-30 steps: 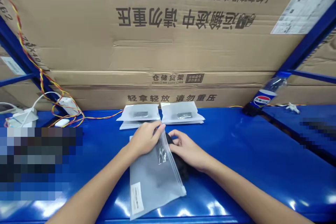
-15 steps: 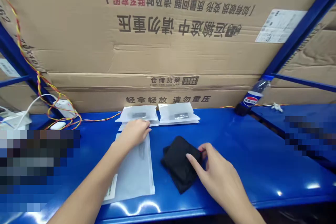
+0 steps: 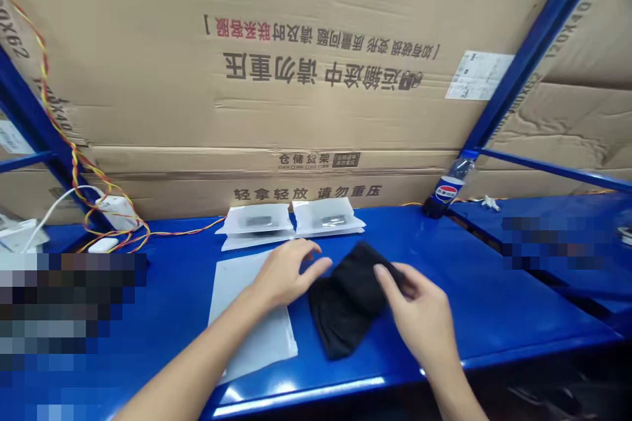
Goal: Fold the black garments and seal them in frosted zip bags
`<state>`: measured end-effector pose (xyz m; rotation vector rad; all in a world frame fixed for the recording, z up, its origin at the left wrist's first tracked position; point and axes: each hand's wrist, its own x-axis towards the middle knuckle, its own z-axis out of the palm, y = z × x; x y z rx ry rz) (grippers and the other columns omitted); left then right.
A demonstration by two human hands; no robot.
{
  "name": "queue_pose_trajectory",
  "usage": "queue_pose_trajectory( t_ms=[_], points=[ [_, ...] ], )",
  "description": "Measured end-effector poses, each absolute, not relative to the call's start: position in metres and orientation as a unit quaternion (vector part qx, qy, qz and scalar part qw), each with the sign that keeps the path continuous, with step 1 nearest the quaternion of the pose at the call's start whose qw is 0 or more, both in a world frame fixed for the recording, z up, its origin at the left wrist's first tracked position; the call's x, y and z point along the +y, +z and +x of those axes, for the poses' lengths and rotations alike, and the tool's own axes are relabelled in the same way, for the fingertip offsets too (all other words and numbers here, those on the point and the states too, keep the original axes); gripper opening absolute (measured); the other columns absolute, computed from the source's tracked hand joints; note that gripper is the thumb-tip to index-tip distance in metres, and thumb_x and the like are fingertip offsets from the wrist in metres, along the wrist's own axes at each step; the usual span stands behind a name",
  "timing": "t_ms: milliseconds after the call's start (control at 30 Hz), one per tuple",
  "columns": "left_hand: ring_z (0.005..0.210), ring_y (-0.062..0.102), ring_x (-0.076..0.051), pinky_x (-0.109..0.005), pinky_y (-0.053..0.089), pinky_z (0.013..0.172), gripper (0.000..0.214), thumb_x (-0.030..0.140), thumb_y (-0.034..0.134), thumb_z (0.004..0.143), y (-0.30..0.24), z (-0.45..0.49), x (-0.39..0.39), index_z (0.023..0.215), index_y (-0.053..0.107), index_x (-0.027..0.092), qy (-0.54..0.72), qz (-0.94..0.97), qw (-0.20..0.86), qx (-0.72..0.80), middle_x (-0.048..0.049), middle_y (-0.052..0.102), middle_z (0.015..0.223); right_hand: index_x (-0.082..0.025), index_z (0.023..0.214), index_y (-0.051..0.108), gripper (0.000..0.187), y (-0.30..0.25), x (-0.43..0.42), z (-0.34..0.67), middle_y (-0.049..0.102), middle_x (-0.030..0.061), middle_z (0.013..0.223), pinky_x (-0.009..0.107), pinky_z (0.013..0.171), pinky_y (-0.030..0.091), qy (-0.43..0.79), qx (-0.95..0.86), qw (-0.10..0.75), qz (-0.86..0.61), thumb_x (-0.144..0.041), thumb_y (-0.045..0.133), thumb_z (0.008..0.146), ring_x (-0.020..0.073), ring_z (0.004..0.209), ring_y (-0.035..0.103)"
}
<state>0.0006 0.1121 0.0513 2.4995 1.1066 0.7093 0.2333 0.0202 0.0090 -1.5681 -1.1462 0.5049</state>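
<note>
A folded black cloth lies on the blue shelf in front of me. My right hand pinches its right edge between thumb and fingers. My left hand hovers with fingers spread just left of the cloth, its fingertips reaching the cloth's left edge. Under my left wrist a frosted zip bag lies flat, holding nothing that I can see. Two small stacks of the same white bags sit side by side at the back of the shelf.
Large cardboard boxes wall off the back. A cola bottle leans against a blue upright at the right. A white power strip with twisted red-yellow wires lies at the back left. The shelf's front edge runs just below the cloth.
The black cloth has come out of the zip bag and now lies to its right. My left hand let go of the bag and moved to the cloth; my right hand gripped the cloth's edge.
</note>
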Motion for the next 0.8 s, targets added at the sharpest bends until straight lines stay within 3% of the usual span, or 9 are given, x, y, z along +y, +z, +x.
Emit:
queue_pose_trajectory(
  t_ms=[133,267,367,433,533,633,700,800],
  points=[
    [0.121,0.065,-0.035,-0.047,0.052,0.103,0.053,0.051,0.081,0.088,0.041,0.002,0.107,0.131,0.068,0.022,0.178,0.895,0.159,0.377,-0.0127,0.070,0.132,-0.020,0.114,0.069,0.057,-0.010,0.029,0.280,0.079,0.0190,0.101,0.051,0.080,0.059,0.048,-0.421,0.476,-0.770,-0.071,0.056,0.092,0.0402,0.094,0.075],
    [0.119,0.063,-0.033,-0.045,0.051,0.101,0.045,0.044,0.084,0.086,0.040,-0.001,0.111,0.123,0.071,0.023,0.141,0.907,0.168,0.360,-0.0103,0.069,0.126,-0.019,0.117,0.070,0.058,-0.021,0.024,0.282,0.076,0.0209,0.115,0.058,0.097,0.054,-0.103,-0.541,0.445,-0.706,-0.069,0.049,0.098,0.0416,0.111,0.069],
    [0.119,0.063,-0.032,-0.043,0.051,0.100,0.043,0.040,0.086,0.085,0.044,-0.004,0.115,0.121,0.071,0.024,0.145,0.904,0.184,0.358,-0.0089,0.069,0.125,-0.022,0.125,0.070,0.055,-0.022,0.018,0.260,0.075,0.0168,0.125,0.056,0.105,0.054,-0.061,-0.639,0.425,-0.638,-0.067,0.062,0.095,0.0387,0.121,0.068],
    [0.117,0.064,-0.031,-0.041,0.051,0.098,0.041,0.039,0.088,0.083,0.048,-0.007,0.117,0.117,0.071,0.023,0.135,0.902,0.187,0.364,-0.0084,0.069,0.123,-0.023,0.123,0.071,0.048,-0.020,0.017,0.249,0.076,0.0154,0.124,0.055,0.104,0.055,-0.023,-0.658,0.415,-0.628,-0.062,0.061,0.098,0.0376,0.120,0.070],
    [0.110,0.065,-0.030,-0.038,0.051,0.091,0.033,0.037,0.088,0.081,0.053,-0.013,0.122,0.105,0.071,0.023,0.111,0.898,0.189,0.383,-0.0071,0.069,0.116,-0.023,0.118,0.073,0.039,-0.016,0.023,0.256,0.080,0.0130,0.112,0.051,0.096,0.059,0.040,-0.618,0.446,-0.646,-0.053,0.053,0.102,0.0333,0.105,0.076],
    [0.105,0.066,-0.029,-0.037,0.051,0.087,0.027,0.036,0.087,0.079,0.057,-0.022,0.128,0.095,0.069,0.024,0.094,0.889,0.194,0.404,-0.0054,0.068,0.110,-0.022,0.122,0.071,0.043,-0.013,0.033,0.293,0.080,0.0107,0.097,0.045,0.083,0.062,0.097,-0.527,0.503,-0.678,-0.054,0.057,0.096,0.0296,0.085,0.077],
    [0.103,0.066,-0.029,-0.037,0.052,0.087,0.028,0.036,0.087,0.078,0.058,-0.029,0.132,0.095,0.068,0.024,0.087,0.886,0.193,0.413,-0.0054,0.069,0.108,-0.021,0.119,0.071,0.043,-0.013,0.038,0.326,0.079,0.0113,0.090,0.046,0.080,0.061,0.083,-0.445,0.521,-0.724,-0.051,0.060,0.090,0.0317,0.083,0.076],
    [0.107,0.067,-0.030,-0.039,0.054,0.090,0.041,0.035,0.086,0.075,0.062,-0.034,0.133,0.110,0.068,0.026,0.104,0.881,0.202,0.415,-0.0063,0.070,0.116,-0.022,0.106,0.074,0.035,-0.018,0.042,0.366,0.080,0.0142,0.090,0.054,0.086,0.058,0.030,-0.358,0.479,-0.801,-0.046,0.055,0.088,0.0382,0.092,0.076]
  ],
)
